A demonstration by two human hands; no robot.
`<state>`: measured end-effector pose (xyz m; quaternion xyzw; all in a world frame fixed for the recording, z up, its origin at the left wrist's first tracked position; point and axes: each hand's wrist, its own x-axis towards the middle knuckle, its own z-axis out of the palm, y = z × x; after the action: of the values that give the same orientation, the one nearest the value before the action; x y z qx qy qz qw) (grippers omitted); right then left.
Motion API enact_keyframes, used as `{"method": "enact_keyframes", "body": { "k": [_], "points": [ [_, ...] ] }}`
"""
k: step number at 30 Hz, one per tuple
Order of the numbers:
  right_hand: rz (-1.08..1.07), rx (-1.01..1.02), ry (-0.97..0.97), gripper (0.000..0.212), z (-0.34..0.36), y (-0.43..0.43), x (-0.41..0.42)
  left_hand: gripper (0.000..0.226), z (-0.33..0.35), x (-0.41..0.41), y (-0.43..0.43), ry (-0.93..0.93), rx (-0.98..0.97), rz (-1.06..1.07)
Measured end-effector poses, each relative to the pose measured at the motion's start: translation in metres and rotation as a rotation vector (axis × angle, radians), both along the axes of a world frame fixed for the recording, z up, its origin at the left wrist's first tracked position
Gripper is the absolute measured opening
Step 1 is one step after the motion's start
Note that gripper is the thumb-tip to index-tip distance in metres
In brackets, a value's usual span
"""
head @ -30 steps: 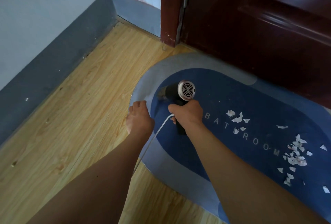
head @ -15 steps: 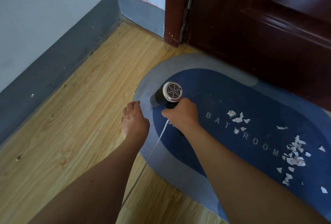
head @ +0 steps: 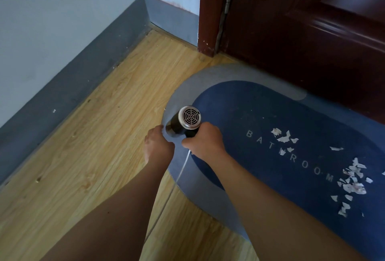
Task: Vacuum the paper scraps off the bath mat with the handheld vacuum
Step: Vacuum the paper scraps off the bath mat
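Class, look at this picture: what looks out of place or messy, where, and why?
Torn white paper scraps lie scattered on the bath mat, around its lettering: loose litter. The handheld vacuum in the right hand is at the mat's other end.

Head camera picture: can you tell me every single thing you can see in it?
bath mat: one, dark blue with a grey border, on the floor before the door
paper scraps: many, white, on the mat's right part
handheld vacuum: one, black with a pale grille, at the mat's left end
cord: one, white, from under the right hand onto the floor
door: one, dark red-brown, behind the mat
floor: light wood, left of the mat
wall: pale with grey skirting, left
left hand: one, at the mat's left edge
right hand: one, gripping the vacuum
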<state>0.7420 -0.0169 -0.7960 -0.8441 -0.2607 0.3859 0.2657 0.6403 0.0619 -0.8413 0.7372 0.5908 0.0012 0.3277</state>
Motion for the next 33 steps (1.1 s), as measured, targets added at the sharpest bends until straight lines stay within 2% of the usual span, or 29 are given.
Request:
{"method": "enact_keyframes", "body": {
  "k": [3, 6, 17, 22, 28, 33],
  "points": [
    [-0.018, -0.002, -0.032, 0.028, 0.000, -0.010, 0.005, 0.062, -0.002, 0.003, -0.006, 0.004, 0.021, -0.104],
    [-0.081, -0.019, -0.048, 0.015, 0.001, -0.024, 0.017, 0.065, -0.002, 0.013, -0.015, 0.018, 0.051, -0.216],
    [-0.442, -0.059, -0.104, 0.016, -0.001, -0.068, 0.081, 0.068, 0.004, 0.062, -0.035, 0.012, 0.068, -0.432],
    [-0.499, -0.033, -0.049, 0.025, -0.002, -0.064, 0.090, 0.068, 0.004, 0.068, -0.036, 0.038, 0.111, -0.422],
    [-0.403, 0.013, 0.058, 0.014, -0.002, -0.035, 0.073, 0.064, 0.006, 0.058, -0.019, 0.030, 0.068, -0.290],
    [-0.389, 0.013, 0.070, 0.011, -0.003, -0.021, 0.062, 0.063, 0.005, 0.053, -0.008, 0.045, 0.057, -0.251]
  ]
}}
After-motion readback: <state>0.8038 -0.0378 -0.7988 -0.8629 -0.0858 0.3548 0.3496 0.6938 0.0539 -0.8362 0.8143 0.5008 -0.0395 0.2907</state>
